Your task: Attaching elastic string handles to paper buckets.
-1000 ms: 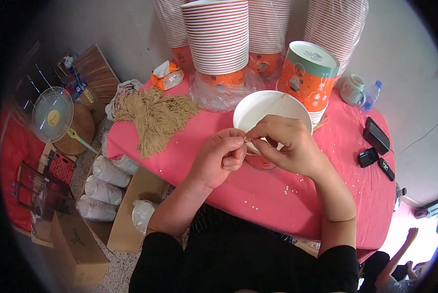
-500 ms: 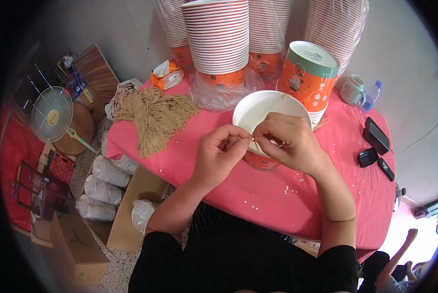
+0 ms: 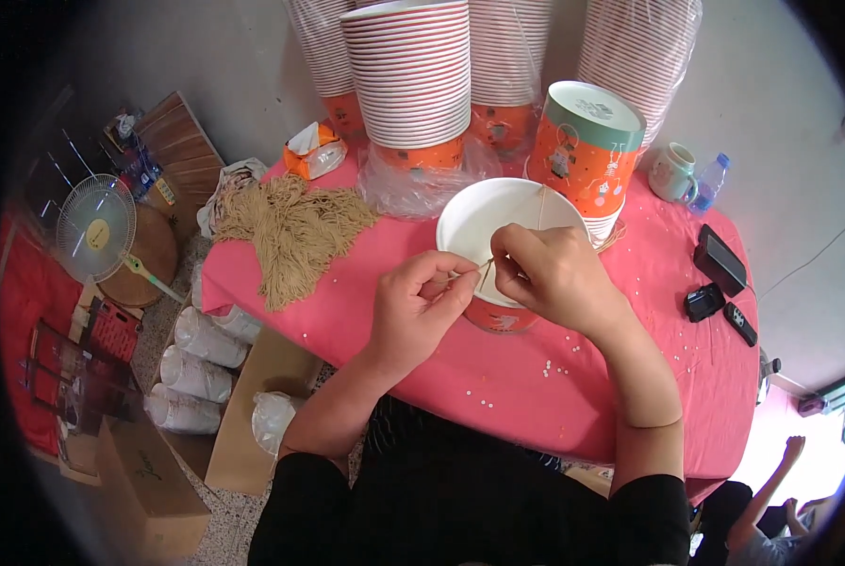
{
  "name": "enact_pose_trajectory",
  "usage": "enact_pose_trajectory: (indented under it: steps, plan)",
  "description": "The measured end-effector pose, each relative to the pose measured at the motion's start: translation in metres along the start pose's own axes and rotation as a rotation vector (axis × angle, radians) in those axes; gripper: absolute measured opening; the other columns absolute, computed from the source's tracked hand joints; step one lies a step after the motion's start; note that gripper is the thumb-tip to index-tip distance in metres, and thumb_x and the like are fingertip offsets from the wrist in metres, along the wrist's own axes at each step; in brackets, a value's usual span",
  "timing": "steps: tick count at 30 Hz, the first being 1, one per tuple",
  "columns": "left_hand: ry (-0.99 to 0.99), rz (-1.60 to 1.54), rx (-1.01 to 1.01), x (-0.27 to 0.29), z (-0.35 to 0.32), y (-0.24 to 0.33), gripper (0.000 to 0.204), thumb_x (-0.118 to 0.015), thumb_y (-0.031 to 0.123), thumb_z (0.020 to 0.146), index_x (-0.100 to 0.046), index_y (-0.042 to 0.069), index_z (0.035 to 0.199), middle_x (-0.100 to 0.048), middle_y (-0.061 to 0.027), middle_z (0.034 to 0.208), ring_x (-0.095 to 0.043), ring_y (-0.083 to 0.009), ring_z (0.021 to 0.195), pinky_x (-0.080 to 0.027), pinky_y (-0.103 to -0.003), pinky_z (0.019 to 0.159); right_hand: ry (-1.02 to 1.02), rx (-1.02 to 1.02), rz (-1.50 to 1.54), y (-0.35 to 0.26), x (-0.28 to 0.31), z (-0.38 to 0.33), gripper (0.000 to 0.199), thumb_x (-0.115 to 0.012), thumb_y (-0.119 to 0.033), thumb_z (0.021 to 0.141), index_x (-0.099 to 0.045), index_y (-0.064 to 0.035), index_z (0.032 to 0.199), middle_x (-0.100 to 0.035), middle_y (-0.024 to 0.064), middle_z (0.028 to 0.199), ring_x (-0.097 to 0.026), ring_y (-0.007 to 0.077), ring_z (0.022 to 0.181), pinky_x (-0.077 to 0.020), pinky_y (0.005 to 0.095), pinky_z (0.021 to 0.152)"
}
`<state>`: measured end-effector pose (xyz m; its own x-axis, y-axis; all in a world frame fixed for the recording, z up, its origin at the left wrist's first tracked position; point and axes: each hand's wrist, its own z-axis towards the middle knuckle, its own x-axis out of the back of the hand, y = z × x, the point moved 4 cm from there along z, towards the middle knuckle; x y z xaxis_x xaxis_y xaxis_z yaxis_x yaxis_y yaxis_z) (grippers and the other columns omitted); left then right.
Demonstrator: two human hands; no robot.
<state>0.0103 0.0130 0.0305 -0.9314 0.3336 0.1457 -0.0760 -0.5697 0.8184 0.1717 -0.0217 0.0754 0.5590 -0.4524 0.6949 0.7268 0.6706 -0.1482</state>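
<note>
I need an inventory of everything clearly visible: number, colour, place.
Open paper bucket: one, orange, white inside, table centre
Cord: at least one, tan, at bucket mouth
Upturned bucket stack: one, orange and green, behind it
Nested bucket stacks: four, orange and white, table back
Cord bundle: one, tan, table left
Tissue pack: one, orange, behind bundle
Mug: one, pale green, table right
Bottle: one, clear, beside mug
Case, tray, remote: one each, black, table right
Tablecloth: one, pink, table
Specks: many, white, tablecloth
Fan: one, pale, far left
Cardboard boxes: two, brown, lower left
Wrapped bundles: several, white, lower left
Other person: one, grey top, lower right
Left hand: one, bare, pinching cord
Right hand: one, bare, pinching cord
</note>
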Motion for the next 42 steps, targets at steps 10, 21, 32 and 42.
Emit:
enact_pose_trajectory:
  steps: [10,21,32,42]
  plan:
    - [-0.061,0.114,0.010,0.002,-0.004,-0.002,0.005,-0.065,-0.002,0.088,-0.063,-0.001,0.092,-0.059,0.0013,0.072,-0.050,-0.0013,0.060,-0.042,-0.019,0.055,0.080,-0.045,0.041,0.004,0.007,0.001,0.015,-0.066,-0.006,0.079,-0.054,-0.0034,0.088,-0.056,0.0119,0.056,-0.060,0.0314,0.052,-0.0460,0.0418,0.046]
    - [-0.063,0.020,-0.098,-0.004,0.020,0.013,0.009,-0.068,0.000,0.083,-0.065,0.001,0.091,-0.057,0.0008,0.082,-0.041,-0.0019,0.058,-0.034,-0.020,0.051,0.063,0.027,0.016,-0.008,0.021,0.002,0.014,-0.068,-0.007,0.080,-0.057,-0.0045,0.089,-0.059,0.0113,0.065,-0.062,0.0300,0.058,-0.0468,0.0403,0.050]
    - [-0.139,-0.204,0.165,0.002,0.014,0.002,0.003,-0.061,0.001,0.090,-0.060,0.000,0.094,-0.058,0.0026,0.082,-0.051,-0.0006,0.069,-0.040,-0.017,0.059,0.027,0.105,-0.015,-0.008,0.022,0.003,0.017,-0.068,-0.009,0.076,-0.059,-0.0048,0.090,-0.059,0.0085,0.070,-0.062,0.0281,0.061,-0.0473,0.0399,0.052]
    - [-0.112,0.038,-0.047,0.006,0.012,0.003,0.007,-0.066,-0.001,0.084,-0.060,0.003,0.086,-0.052,0.0026,0.081,-0.043,-0.0017,0.064,-0.035,-0.018,0.056,0.187,0.206,-0.255,-0.006,0.041,0.004,0.020,-0.066,-0.009,0.070,-0.059,-0.0076,0.088,-0.053,0.0039,0.069,-0.058,0.0224,0.058,-0.0449,0.0350,0.051]
